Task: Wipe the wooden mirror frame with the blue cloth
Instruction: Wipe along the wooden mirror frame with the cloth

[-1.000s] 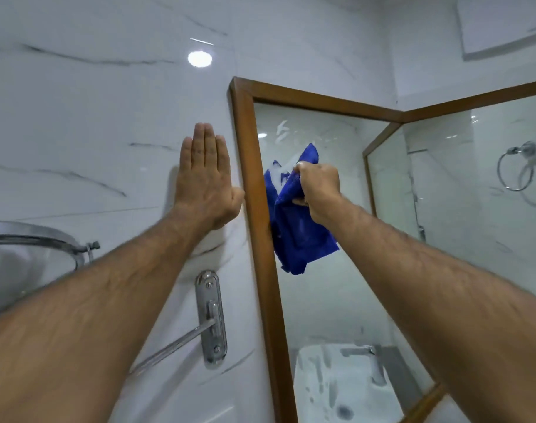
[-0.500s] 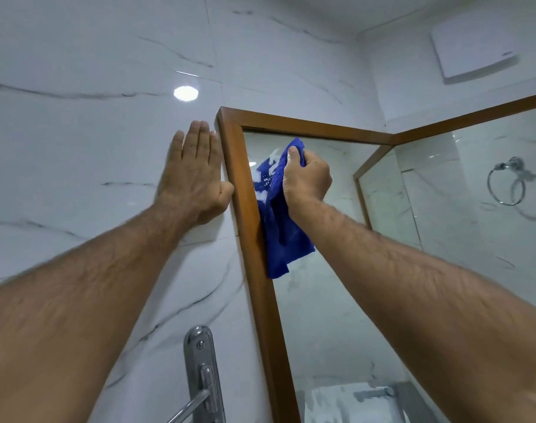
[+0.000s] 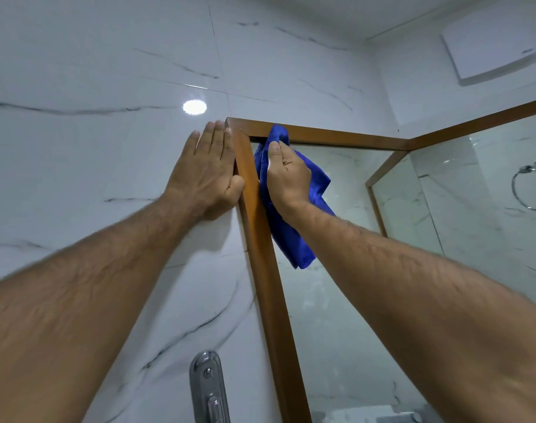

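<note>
Blue cloth | under right hand fingers | frame top-left corner

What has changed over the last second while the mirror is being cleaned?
The right hand slid the blue cloth up the wooden mirror frame to its top left corner. The left hand stayed flat on the wall beside the frame, and the cloth stayed gripped.
</note>
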Motion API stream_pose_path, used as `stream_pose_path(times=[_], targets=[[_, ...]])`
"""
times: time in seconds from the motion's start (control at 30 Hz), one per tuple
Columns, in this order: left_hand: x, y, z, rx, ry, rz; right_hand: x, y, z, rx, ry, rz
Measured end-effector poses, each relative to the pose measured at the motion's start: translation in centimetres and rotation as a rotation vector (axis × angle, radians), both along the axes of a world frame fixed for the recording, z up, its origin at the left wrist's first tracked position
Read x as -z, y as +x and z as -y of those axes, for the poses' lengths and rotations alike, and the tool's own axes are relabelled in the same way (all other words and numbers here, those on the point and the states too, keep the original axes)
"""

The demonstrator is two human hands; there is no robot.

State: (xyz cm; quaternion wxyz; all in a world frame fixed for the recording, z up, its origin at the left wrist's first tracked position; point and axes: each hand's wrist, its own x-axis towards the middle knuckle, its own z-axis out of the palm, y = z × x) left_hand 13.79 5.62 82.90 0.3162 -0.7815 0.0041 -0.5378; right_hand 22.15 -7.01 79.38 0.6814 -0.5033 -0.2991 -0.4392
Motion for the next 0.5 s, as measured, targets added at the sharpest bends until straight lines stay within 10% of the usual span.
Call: stream_pose_path(times=[0.27,0.5], targets=[[-2.3,0.5,0.4,-0.051,0.040,-0.040,1.4,2.5,2.5,0.187,-0.448,0.151],[-2.9,0.5,0.5,-0.060,0.079,-0.067,2.4,3.3,0.8,0.336,-0.381,0.169]])
